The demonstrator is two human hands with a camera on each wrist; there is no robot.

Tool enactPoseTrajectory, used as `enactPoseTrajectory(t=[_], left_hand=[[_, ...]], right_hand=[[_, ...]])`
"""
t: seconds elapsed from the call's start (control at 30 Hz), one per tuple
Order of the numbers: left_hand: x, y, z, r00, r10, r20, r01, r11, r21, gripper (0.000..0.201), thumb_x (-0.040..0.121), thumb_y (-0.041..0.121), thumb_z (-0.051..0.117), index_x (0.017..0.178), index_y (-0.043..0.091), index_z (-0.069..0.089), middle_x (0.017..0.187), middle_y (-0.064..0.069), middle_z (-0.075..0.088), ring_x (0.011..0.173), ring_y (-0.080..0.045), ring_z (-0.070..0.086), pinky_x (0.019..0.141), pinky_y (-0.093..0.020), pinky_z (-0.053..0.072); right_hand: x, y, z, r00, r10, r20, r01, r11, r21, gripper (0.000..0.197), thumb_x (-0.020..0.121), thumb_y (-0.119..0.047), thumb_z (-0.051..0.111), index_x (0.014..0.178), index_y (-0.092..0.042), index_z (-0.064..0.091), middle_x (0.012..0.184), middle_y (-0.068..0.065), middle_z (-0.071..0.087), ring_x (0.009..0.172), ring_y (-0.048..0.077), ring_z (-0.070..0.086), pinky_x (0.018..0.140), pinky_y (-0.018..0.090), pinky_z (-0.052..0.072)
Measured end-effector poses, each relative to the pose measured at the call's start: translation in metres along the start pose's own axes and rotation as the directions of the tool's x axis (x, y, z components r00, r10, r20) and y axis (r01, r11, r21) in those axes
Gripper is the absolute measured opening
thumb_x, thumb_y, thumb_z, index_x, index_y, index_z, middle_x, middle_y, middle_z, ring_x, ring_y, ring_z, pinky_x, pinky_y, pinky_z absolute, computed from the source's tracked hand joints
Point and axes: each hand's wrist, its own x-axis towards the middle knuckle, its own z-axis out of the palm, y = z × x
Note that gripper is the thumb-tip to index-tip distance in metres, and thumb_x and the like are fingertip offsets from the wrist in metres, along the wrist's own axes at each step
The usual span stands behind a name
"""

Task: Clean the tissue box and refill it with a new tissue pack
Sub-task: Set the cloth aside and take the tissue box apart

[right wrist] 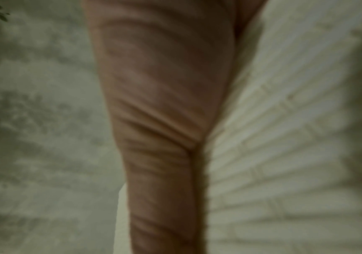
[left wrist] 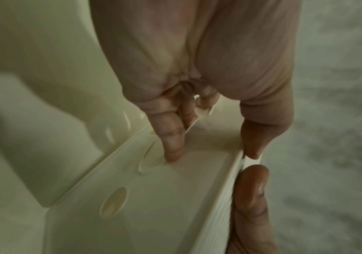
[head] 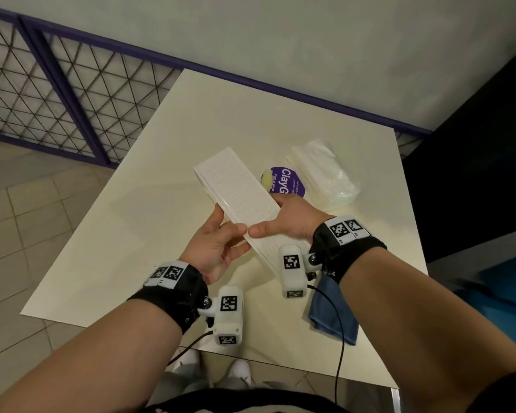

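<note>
step in hand: i judge i am at the inspection or opening stage; i hold the white ribbed plastic tissue box tilted above the cream desk, clear of its surface.
left hand: my left hand grips the near end, fingers curled into the hollow underside and thumb on the outer wall.
right hand: my right hand clasps the near right edge, thumb pressed across the ribbed face, the other fingers wrapped behind and out of sight.
box contents: the left wrist view shows a bare smooth inside with oval marks; i see no tissues in that part.
new pack: the clear-wrapped white tissue pack lies on the desk beyond my right hand, sealed as far as i can tell.
cleaning items: a purple round-lidded tub sits between box and pack; a folded blue cloth lies at the near edge.
next move: i judge it calls for freeing one hand to take the cloth and wipe the box while the other steadies it.
</note>
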Motion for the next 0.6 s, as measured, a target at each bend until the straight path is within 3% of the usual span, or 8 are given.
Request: enactPoseTrajectory(t=[0.07, 0.1, 0.17, 0.27, 0.37, 0.43, 0.5, 0.6], left_hand=[[-0.002, -0.002, -0.003, 0.999, 0.007, -0.050, -0.009, 0.999, -0.044, 0.033, 0.078, -0.010, 0.059, 0.101, 0.014, 0.061, 0.082, -0.001, 0.067, 0.079, -0.019, 0.066, 0.060, -0.030, 0.058], [-0.004, -0.003, -0.005, 0.999, -0.001, -0.052, -0.001, 0.999, -0.046, 0.034, 0.072, -0.008, 0.062, 0.098, 0.013, 0.060, 0.080, -0.001, 0.064, 0.077, -0.019, 0.066, 0.062, -0.033, 0.058], [-0.006, -0.008, -0.006, 0.999, -0.022, -0.041, 0.022, 1.000, -0.019, 0.039, 0.069, -0.007, 0.064, 0.102, 0.013, 0.060, 0.091, -0.002, 0.065, 0.089, -0.022, 0.069, 0.074, -0.039, 0.058], [-0.007, -0.012, -0.011, 0.996, -0.052, -0.072, 0.046, 0.996, -0.077, 0.044, 0.083, -0.018, 0.051, 0.118, 0.008, 0.056, 0.113, -0.011, 0.065, 0.106, -0.028, 0.064, 0.085, -0.040, 0.057], [-0.004, -0.014, -0.024, 0.986, -0.071, -0.149, 0.067, 0.997, -0.030, 0.047, 0.086, -0.019, 0.045, 0.125, 0.006, 0.053, 0.118, -0.014, 0.065, 0.110, -0.030, 0.062, 0.088, -0.038, 0.055], [-0.001, -0.018, -0.033, 0.962, -0.073, -0.263, 0.101, 0.990, 0.096, 0.042, 0.087, -0.013, 0.054, 0.123, 0.008, 0.055, 0.116, -0.012, 0.068, 0.108, -0.029, 0.064, 0.089, -0.038, 0.056], [0.001, -0.023, -0.037, 0.929, -0.061, -0.365, 0.130, 0.977, 0.168, 0.036, 0.085, -0.007, 0.063, 0.118, 0.004, 0.056, 0.110, -0.013, 0.069, 0.104, -0.029, 0.067, 0.087, -0.038, 0.056], [0.000, -0.024, -0.034, 0.897, -0.051, -0.439, 0.166, 0.959, 0.228, 0.036, 0.080, -0.001, 0.073, 0.110, -0.006, 0.054, 0.103, -0.020, 0.067, 0.093, -0.031, 0.069, 0.077, -0.034, 0.060]], right_hand=[[0.001, 0.003, -0.007, 0.999, 0.012, -0.032, -0.013, 1.000, -0.019, 0.064, 0.062, -0.031, 0.088, 0.120, -0.026, 0.059, 0.096, -0.017, 0.066, 0.095, 0.001, 0.061, 0.091, 0.027, 0.048], [0.000, 0.004, -0.010, 0.999, 0.021, -0.040, -0.023, 0.999, -0.031, 0.068, 0.062, -0.032, 0.088, 0.123, -0.025, 0.058, 0.097, -0.018, 0.065, 0.097, 0.004, 0.061, 0.093, 0.028, 0.047], [0.000, 0.007, -0.015, 0.999, 0.024, -0.036, -0.026, 0.997, -0.068, 0.074, 0.064, -0.034, 0.087, 0.129, -0.025, 0.054, 0.097, -0.021, 0.062, 0.098, 0.005, 0.060, 0.092, 0.025, 0.046], [0.002, 0.005, -0.018, 0.998, 0.008, -0.057, -0.014, 0.995, -0.098, 0.083, 0.067, -0.041, 0.084, 0.139, -0.030, 0.045, 0.102, -0.022, 0.062, 0.096, -0.001, 0.058, 0.090, 0.023, 0.046], [0.008, 0.001, -0.032, 0.985, -0.014, -0.173, -0.008, 0.992, -0.125, 0.085, 0.072, -0.050, 0.075, 0.144, -0.041, 0.033, 0.132, -0.010, 0.058, 0.119, 0.012, 0.054, 0.106, 0.033, 0.041], [0.013, -0.006, -0.047, 0.968, -0.015, -0.252, -0.011, 0.995, -0.103, 0.075, 0.081, -0.038, 0.066, 0.147, -0.039, 0.030, 0.148, -0.006, 0.045, 0.132, 0.016, 0.044, 0.111, 0.030, 0.033], [0.019, -0.016, -0.059, 0.951, -0.022, -0.309, -0.013, 0.994, -0.112, 0.068, 0.085, -0.025, 0.059, 0.148, -0.030, 0.033, 0.151, -0.002, 0.039, 0.137, 0.018, 0.037, 0.106, 0.023, 0.029], [0.036, -0.028, -0.067, 0.929, -0.070, -0.365, -0.038, 0.959, -0.282, 0.068, 0.085, -0.026, 0.061, 0.147, -0.023, 0.033, 0.149, 0.001, 0.041, 0.135, 0.021, 0.040, 0.108, 0.028, 0.031]])
